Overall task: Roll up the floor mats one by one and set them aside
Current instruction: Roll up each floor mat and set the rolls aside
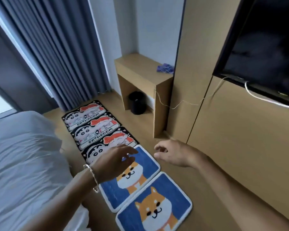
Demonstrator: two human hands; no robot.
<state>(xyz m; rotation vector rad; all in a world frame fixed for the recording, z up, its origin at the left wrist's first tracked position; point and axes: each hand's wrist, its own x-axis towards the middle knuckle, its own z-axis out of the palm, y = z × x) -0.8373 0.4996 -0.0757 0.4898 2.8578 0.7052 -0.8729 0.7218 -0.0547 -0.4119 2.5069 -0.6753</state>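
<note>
Floor (140, 124), light wood, carrying five mats laid flat in one row that runs from the curtain (57, 55) toward the viewer, alongside the bed (23, 155), none of them rolled. Far black mat (83, 114), middle black mat (97, 130) and near black mat (97, 152): cartoon figures, lettered BATHROOM, each touching the next edge to edge. Far blue mat (145, 160) and near blue mat (157, 207): white border, orange dog; the two meet along one long edge, and the far one abuts the near black mat. Left hand (113, 162), a silver bracelet (92, 177) at the wrist: fingers spread and relaxed, holding nothing, over the seam between the near black mat and the far blue mat. Whether it touches them I cannot tell. Right hand (170, 154): fingers loosely curled, holding nothing, over bare floor just beside the far right corner of the far blue mat. Desk (140, 69), wood, set in the wall niche beyond the row; a crumpled purple item (165, 68) lies at the back right corner of its top. Bin (137, 102), black and round, stands upright on the floor under the desk; its inside is dark and its contents cannot be made out. Television (265, 47), dark screen, mounted on the wood-panelled wall at right, with a thin cable (173, 105) trailing from it across the panels toward the desk.
</note>
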